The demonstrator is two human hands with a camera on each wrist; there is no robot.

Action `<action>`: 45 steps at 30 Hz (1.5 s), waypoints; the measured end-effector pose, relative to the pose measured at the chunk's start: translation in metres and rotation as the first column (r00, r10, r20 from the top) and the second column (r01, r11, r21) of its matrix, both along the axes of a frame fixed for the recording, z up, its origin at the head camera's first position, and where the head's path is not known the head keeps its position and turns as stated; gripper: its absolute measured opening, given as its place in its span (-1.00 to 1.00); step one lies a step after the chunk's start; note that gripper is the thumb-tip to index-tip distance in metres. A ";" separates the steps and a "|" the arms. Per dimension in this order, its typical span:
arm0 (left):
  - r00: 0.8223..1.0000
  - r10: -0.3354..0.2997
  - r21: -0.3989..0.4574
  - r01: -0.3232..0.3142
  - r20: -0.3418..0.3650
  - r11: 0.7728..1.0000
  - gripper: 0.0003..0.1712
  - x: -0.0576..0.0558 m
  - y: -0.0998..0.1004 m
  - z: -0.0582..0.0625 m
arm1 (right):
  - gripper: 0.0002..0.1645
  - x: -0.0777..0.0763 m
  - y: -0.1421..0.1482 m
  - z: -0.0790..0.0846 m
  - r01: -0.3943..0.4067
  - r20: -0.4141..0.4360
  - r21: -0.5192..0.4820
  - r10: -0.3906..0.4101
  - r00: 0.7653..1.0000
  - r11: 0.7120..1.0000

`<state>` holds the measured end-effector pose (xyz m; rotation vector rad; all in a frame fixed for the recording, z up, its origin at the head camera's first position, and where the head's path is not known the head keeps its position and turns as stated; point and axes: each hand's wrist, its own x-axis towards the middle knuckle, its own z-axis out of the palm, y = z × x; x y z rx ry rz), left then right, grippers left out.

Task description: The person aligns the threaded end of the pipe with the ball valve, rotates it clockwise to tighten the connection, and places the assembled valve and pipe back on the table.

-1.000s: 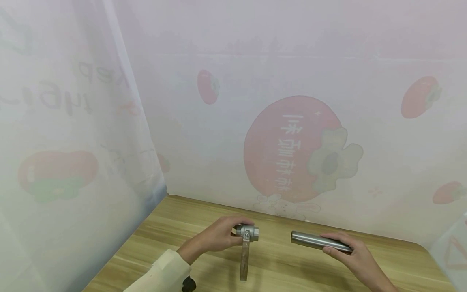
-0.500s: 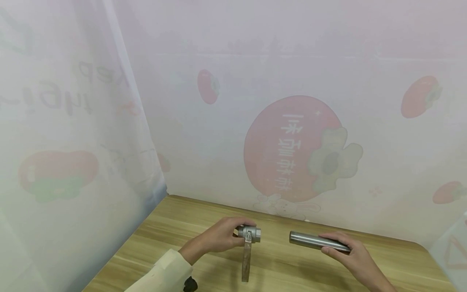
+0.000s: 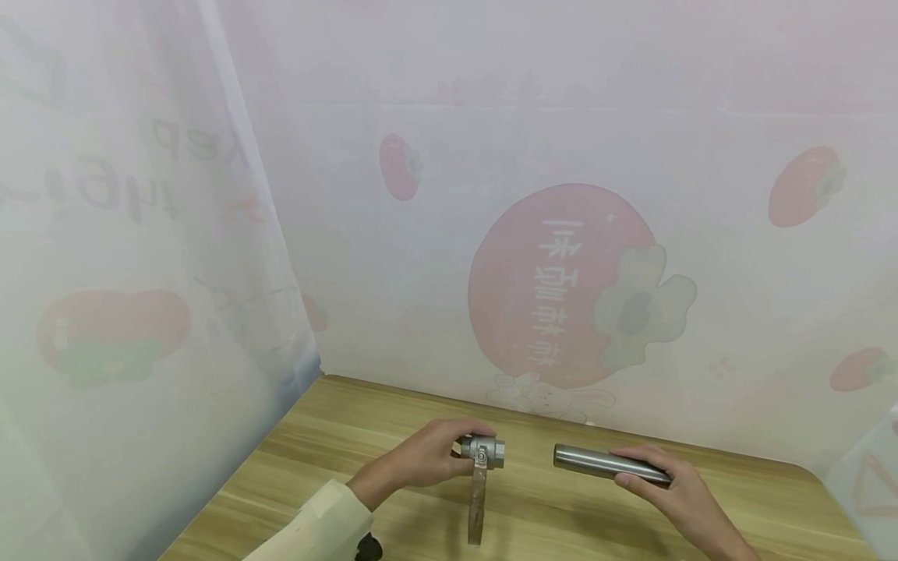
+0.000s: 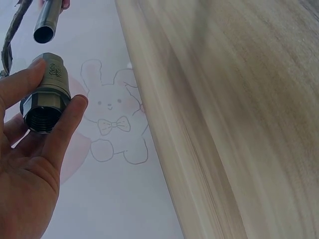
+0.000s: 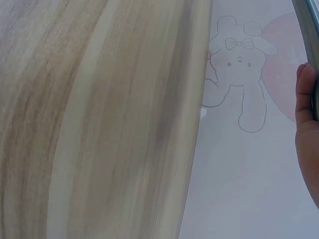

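My left hand (image 3: 433, 455) grips a silver ball valve (image 3: 487, 451) between thumb and fingers, above the wooden table. Its long, worn lever (image 3: 477, 506) points toward me. In the left wrist view the valve body (image 4: 53, 79) shows raised lettering and a threaded open end. To the right, my right hand (image 3: 677, 491) holds a smooth metal pipe (image 3: 596, 461) near its far end. The pipe's free end faces the valve across a short gap. The right wrist view catches only part of the hand (image 5: 308, 134) and a strip of pipe.
The wood-grain table (image 3: 337, 413) lies under both hands. Behind it hangs a pale curtain (image 3: 379, 273) printed with red fruit and rabbits, and another curtain (image 3: 175, 257) closes off the left. A small black object (image 3: 368, 548) shows beside the left sleeve.
The left hand has shifted slightly right with the valve, and the right hand slightly left with the pipe. The gap between the two parts is a little smaller.
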<state>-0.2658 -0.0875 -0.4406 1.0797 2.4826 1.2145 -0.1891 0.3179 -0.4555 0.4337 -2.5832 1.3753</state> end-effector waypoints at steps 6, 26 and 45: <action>1.000 -0.003 -0.004 0.003 0.006 1.000 -0.44 0.000 0.004 -0.003 | -0.58 -0.001 -0.002 -0.003 -0.017 -0.015 -0.002 0.017 1.000 1.000; 1.000 0.003 -0.005 -0.003 0.013 1.000 -0.43 0.000 0.011 -0.005 | -0.61 -0.003 -0.008 -0.004 0.001 -0.005 0.004 -0.001 1.000 1.000; 1.000 -0.003 0.007 0.003 0.007 1.000 -0.41 0.002 0.018 -0.001 | -0.59 -0.002 -0.015 -0.003 -0.034 -0.053 -0.006 0.034 0.998 0.999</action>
